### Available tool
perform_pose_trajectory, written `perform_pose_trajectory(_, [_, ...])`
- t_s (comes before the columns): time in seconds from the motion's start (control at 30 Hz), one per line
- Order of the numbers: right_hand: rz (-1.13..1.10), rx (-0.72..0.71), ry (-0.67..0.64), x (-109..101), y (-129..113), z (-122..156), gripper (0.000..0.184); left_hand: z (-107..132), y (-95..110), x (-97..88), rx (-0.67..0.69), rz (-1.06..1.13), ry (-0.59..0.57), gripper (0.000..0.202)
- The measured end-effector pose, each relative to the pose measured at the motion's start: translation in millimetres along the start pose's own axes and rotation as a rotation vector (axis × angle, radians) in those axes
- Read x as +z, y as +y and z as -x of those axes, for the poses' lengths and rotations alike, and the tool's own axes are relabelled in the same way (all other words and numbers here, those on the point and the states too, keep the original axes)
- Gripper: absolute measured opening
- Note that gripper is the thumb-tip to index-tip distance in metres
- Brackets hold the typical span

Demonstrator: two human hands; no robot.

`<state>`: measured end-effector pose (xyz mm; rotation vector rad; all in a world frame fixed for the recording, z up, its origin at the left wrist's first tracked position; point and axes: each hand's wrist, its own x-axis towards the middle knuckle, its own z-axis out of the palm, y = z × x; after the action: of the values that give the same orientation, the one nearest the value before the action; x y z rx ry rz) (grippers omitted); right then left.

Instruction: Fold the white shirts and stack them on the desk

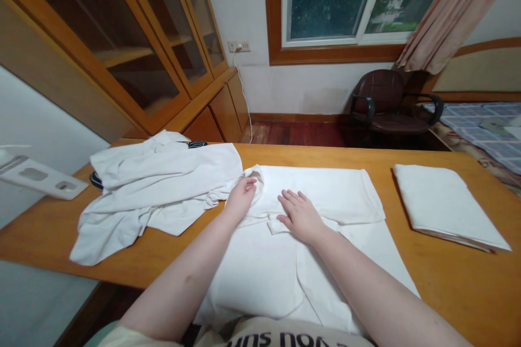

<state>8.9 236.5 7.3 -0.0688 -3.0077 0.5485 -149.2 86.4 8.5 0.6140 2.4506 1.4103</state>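
Note:
A white garment (260,265), partly folded, lies on the table in front of me and reaches to its near edge. Its far part is turned over into a flat band. My left hand (243,195) is closed in a pinch on the garment's left end, by a rolled, collar-like edge. My right hand (300,214) lies flat on the folded band, palm down with its fingers stretched out. Left of it, a second white garment (163,184) is spread loosely in wrinkles, with dark striped bits at its edges. On the right rests a neatly folded white garment (445,200).
The wooden table (459,287) carries all three garments. A white slotted stand (44,176) juts in at the left. Behind are a glass-door cabinet (163,27), a white cord (243,92), a brown office chair (380,97) and a bed (484,124).

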Motion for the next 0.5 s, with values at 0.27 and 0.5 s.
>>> perform_pose_trajectory(0.27, [0.046, 0.003, 0.045, 8, 3, 2, 0.054, -71, 3, -58.8, 0.170, -0.707, 0.090, 0.041])
perform_pose_trajectory(0.5, [0.038, 0.006, 0.065, 8, 3, 3, 0.055, -116, 1, -70.7, 0.102, -0.748, -0.184, 0.032])
